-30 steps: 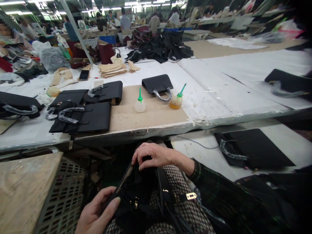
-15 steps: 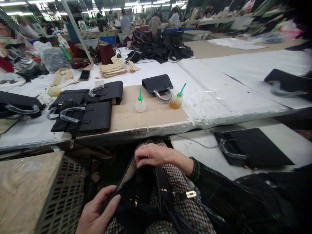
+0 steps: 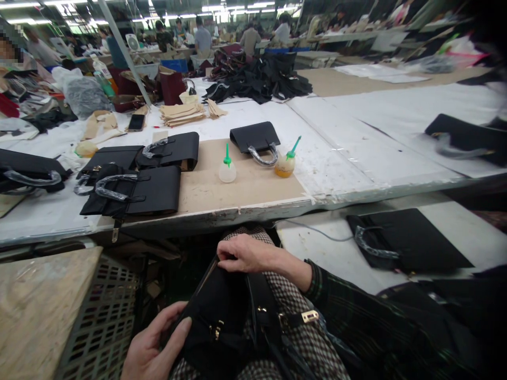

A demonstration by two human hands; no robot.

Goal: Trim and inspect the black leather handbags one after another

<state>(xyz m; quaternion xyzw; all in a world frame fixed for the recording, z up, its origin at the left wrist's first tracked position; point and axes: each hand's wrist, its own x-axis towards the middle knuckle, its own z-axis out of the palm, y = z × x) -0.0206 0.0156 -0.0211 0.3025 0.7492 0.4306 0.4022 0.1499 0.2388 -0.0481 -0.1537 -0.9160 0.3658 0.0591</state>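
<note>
A black handbag (image 3: 225, 311) lies across my lap on checked cloth, with gold metal fittings and a strap ending in a gold plate (image 3: 309, 316). My left hand (image 3: 158, 338) grips the bag's near left edge, thumb on top and fingers behind it. At the far upper corner, my right hand (image 3: 241, 254) pinches the edge, its fingertips curled in and partly hidden. Between the two hands runs the bag's edge, with a thin strip of beige showing near the right hand.
Ahead is a white-covered table (image 3: 336, 163) with black handbags (image 3: 154, 190), a clear glue bottle (image 3: 227, 172) and an amber one (image 3: 284, 167). A plastic crate (image 3: 106, 301) stands at left. Another black bag (image 3: 415, 237) lies on a lower surface at right. People work in the background.
The beige strip along the bag's edge has narrowed as the black material now covers more of it. Both hands keep their holds, with only a slight shift.
</note>
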